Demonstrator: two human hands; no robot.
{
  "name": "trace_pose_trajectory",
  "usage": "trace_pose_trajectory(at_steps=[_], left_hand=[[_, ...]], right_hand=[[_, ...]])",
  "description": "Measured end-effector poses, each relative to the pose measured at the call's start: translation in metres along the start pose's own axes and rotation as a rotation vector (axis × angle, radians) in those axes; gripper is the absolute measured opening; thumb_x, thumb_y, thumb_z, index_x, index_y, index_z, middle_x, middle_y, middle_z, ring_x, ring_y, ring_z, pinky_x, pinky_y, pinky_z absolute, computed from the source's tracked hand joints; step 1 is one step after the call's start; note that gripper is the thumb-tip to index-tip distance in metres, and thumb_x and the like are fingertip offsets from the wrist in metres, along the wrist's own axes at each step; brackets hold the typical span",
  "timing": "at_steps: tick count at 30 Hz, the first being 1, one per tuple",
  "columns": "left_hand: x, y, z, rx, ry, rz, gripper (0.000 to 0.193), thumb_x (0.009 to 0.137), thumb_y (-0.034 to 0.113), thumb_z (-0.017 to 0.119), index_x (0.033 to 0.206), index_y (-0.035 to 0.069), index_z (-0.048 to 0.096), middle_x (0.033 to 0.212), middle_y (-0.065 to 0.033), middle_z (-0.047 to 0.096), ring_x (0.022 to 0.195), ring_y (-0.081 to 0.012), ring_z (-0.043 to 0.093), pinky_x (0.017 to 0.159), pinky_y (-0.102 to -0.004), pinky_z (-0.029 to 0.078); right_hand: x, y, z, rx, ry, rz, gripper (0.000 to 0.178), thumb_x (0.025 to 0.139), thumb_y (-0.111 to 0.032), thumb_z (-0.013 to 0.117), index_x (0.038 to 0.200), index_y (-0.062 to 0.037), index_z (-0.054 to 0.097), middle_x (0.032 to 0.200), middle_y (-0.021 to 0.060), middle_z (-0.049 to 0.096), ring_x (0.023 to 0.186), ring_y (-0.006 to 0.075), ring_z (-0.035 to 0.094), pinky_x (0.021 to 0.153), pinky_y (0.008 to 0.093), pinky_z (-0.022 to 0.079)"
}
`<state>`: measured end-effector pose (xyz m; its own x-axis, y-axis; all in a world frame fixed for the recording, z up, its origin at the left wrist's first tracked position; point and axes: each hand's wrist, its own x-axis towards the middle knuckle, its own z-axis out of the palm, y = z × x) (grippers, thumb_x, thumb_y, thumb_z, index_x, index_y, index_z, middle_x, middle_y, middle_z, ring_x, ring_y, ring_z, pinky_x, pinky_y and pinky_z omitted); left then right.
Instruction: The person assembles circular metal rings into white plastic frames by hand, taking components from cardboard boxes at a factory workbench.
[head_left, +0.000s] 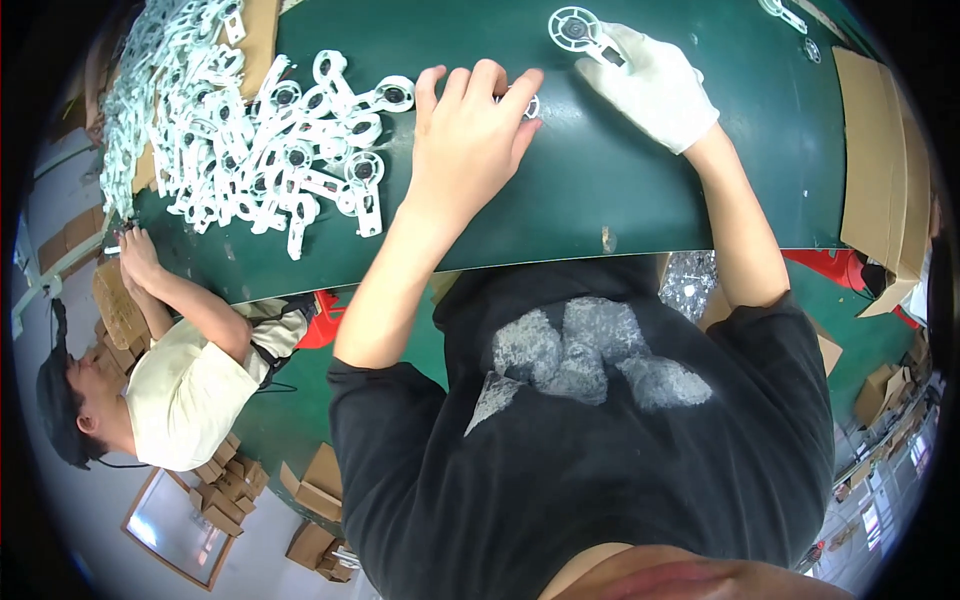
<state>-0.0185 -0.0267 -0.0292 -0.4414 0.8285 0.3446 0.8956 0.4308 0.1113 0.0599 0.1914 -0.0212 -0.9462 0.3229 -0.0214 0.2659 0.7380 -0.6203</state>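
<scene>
My right hand [655,90], in a white glove, is closed on the short handle of a white mini fan body [575,30]. Its round spoked head with a dark centre points up and to the left, past the fingertips. To the left, my bare left hand [468,135] is bent over the table, with the thumb and forefinger around a small round spoked cover [533,106]. Most of that cover is hidden under the fingers. Beside this hand, a loose heap of similar white fan bodies [300,155] spreads over the green table [600,190].
A larger pile of white parts [165,80] lies at the far left by a cardboard strip [262,40]. Another fan body [785,15] and a round cover [811,50] lie far right. A cardboard box [880,160] stands at the right edge. A co-worker [185,400] works on the left.
</scene>
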Motion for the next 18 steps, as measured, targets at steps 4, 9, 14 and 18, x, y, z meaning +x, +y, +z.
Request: trace_pose_trajectory(at_steps=[4, 9, 14, 18], left_hand=[[0.008, -0.009, -0.001, -0.007, -0.047, 0.128, 0.041, 0.079, 0.031, 0.081, 0.11, 0.008, 0.065, 0.097, -0.0038, 0.058, 0.092, -0.0229, 0.06, 0.095, -0.0415, 0.046], [0.0, -0.022, -0.007, -0.31, 0.0, 0.015, 0.045, 0.076, 0.026, 0.085, 0.106, 0.004, 0.059, 0.1, -0.0088, 0.06, 0.087, -0.0281, 0.064, 0.075, -0.0386, 0.053], [0.008, -0.02, 0.0, -0.373, 0.135, 0.047, 0.02, 0.082, 0.009, 0.078, 0.096, 0.005, 0.065, 0.098, -0.0061, 0.065, 0.086, -0.028, 0.065, 0.075, -0.0383, 0.053], [0.017, -0.01, 0.009, -0.248, 0.105, 0.045, 0.026, 0.085, 0.017, 0.077, 0.106, 0.007, 0.068, 0.107, -0.0073, 0.069, 0.096, -0.0283, 0.067, 0.085, -0.0391, 0.05]], right_hand=[[0.001, 0.004, -0.002, 0.015, 0.027, -0.027, 0.051, 0.089, -0.039, 0.068, 0.129, -0.0064, 0.067, 0.108, 0.0195, 0.074, 0.097, 0.0342, 0.072, 0.088, 0.0384, 0.055], [-0.004, -0.001, -0.01, -0.077, -0.088, 0.04, 0.048, 0.087, -0.033, 0.067, 0.126, -0.0049, 0.068, 0.107, 0.0197, 0.075, 0.098, 0.0332, 0.073, 0.089, 0.0381, 0.055], [-0.008, -0.003, -0.004, -0.022, -0.122, -0.013, 0.047, 0.087, -0.032, 0.066, 0.125, -0.0048, 0.069, 0.107, 0.0196, 0.075, 0.097, 0.0329, 0.073, 0.089, 0.0379, 0.054], [-0.007, 0.009, 0.005, 0.002, 0.009, -0.013, 0.043, 0.087, -0.031, 0.066, 0.122, -0.0062, 0.07, 0.102, 0.0197, 0.074, 0.092, 0.0334, 0.072, 0.086, 0.0381, 0.055]])
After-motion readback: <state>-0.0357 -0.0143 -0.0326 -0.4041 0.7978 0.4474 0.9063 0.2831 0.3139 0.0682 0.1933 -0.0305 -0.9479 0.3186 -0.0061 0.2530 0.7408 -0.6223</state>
